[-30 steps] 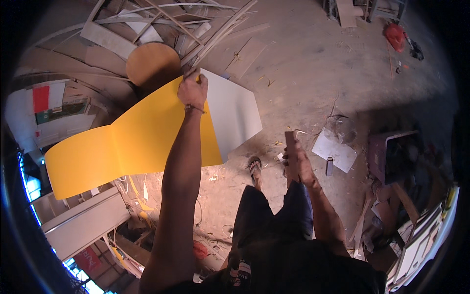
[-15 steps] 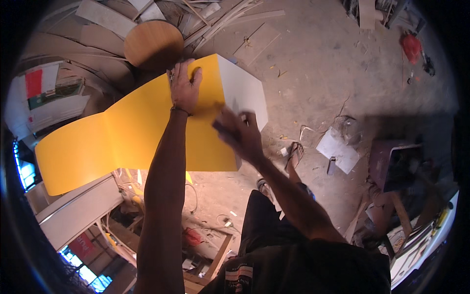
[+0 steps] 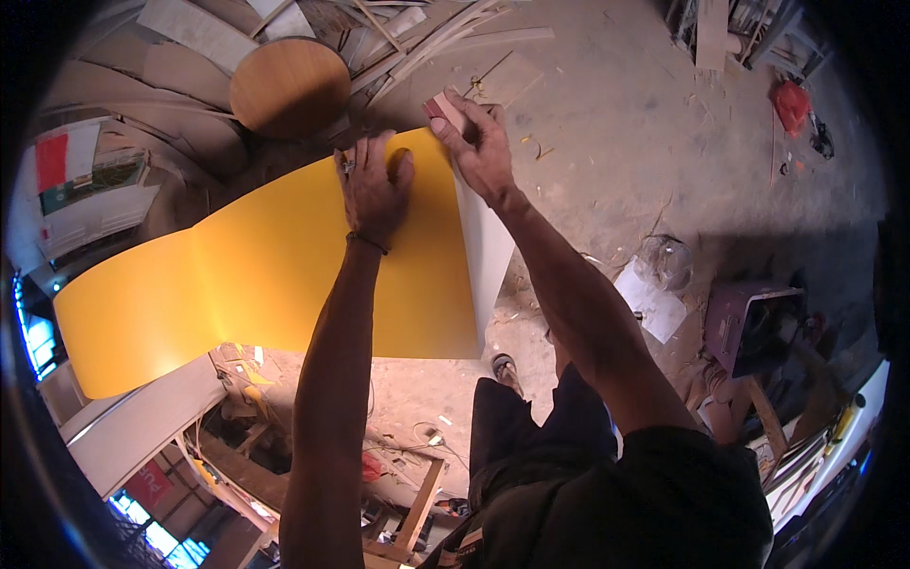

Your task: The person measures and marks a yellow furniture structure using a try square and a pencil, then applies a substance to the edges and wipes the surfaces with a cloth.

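A large bent piece of furniture with a smooth yellow surface stretches from the left to the middle, its pale side face turned to the right. My left hand lies on the yellow near its far edge, fingers stretched and thumb apart. At the far right corner, my right hand grips a small sanding block with a reddish face. The block is at the edge where yellow meets the pale side; its underside is hidden.
A round wooden disc stands just beyond the yellow piece, before piled boards and strips. On the right are a white sheet on the floor, a purple box and a red bag. Timber offcuts lie below.
My right hand has moved away from me, from beside the near part of the right edge to the far corner. My left hand stays on the yellow surface. The view has shifted slightly.
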A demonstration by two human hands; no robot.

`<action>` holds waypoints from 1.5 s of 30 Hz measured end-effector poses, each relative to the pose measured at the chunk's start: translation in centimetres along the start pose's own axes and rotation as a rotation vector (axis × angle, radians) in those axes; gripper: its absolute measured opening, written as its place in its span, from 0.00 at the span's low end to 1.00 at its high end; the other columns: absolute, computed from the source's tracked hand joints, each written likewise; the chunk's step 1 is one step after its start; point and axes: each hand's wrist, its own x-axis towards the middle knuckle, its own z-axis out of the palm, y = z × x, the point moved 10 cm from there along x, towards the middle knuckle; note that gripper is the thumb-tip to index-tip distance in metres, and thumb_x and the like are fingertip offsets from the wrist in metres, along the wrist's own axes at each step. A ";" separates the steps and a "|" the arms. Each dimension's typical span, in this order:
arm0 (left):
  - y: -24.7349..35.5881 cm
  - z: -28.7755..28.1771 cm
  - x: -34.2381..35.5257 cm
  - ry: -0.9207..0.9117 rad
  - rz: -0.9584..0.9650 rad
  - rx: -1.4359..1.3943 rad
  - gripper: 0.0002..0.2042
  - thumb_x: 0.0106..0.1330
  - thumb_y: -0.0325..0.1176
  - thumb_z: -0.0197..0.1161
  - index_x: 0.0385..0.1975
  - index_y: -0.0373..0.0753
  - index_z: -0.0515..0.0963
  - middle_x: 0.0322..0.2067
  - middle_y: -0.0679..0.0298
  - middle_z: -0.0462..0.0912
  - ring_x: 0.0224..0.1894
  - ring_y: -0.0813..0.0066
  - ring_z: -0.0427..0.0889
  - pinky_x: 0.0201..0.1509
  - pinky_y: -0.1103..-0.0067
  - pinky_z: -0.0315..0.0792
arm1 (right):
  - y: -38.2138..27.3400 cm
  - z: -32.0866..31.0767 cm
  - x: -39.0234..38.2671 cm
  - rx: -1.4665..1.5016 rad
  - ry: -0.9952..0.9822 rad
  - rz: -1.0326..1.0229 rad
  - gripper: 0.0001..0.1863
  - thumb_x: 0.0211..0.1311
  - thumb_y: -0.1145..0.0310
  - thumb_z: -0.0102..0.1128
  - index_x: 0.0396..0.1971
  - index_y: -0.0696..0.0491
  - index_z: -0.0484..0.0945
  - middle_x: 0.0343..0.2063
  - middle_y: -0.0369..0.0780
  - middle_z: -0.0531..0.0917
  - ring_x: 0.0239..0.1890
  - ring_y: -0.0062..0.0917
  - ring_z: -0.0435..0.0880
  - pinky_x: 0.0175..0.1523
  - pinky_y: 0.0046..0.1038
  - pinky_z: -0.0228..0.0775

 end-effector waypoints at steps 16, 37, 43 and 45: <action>0.0 0.3 0.1 -0.035 0.020 0.007 0.22 0.70 0.47 0.59 0.58 0.43 0.75 0.50 0.56 0.77 0.59 0.54 0.73 0.75 0.48 0.51 | -3.0 0.9 3.3 -0.074 -0.067 0.002 0.28 0.60 0.45 0.70 0.55 0.45 0.83 0.51 0.50 0.81 0.42 0.47 0.84 0.56 0.44 0.77; 0.5 0.3 0.4 -0.049 0.003 0.011 0.22 0.71 0.48 0.58 0.59 0.43 0.74 0.50 0.55 0.77 0.60 0.53 0.73 0.75 0.49 0.51 | -6.8 -2.1 -11.6 0.154 -0.247 0.363 0.28 0.57 0.46 0.73 0.56 0.40 0.83 0.49 0.46 0.78 0.51 0.39 0.81 0.51 0.39 0.80; -0.2 0.2 0.0 -0.040 -0.013 -0.026 0.22 0.71 0.47 0.58 0.59 0.43 0.74 0.50 0.56 0.77 0.59 0.53 0.74 0.75 0.49 0.51 | -3.8 0.1 -8.7 0.024 -0.233 0.186 0.26 0.56 0.46 0.74 0.53 0.40 0.84 0.42 0.44 0.78 0.42 0.41 0.84 0.49 0.40 0.80; -0.1 0.7 -0.2 -0.087 0.010 0.026 0.21 0.71 0.47 0.58 0.58 0.43 0.74 0.49 0.56 0.77 0.58 0.52 0.74 0.75 0.49 0.51 | -3.5 0.4 -1.4 -0.008 -0.083 -0.136 0.25 0.58 0.47 0.73 0.51 0.44 0.85 0.46 0.47 0.85 0.42 0.42 0.85 0.50 0.39 0.79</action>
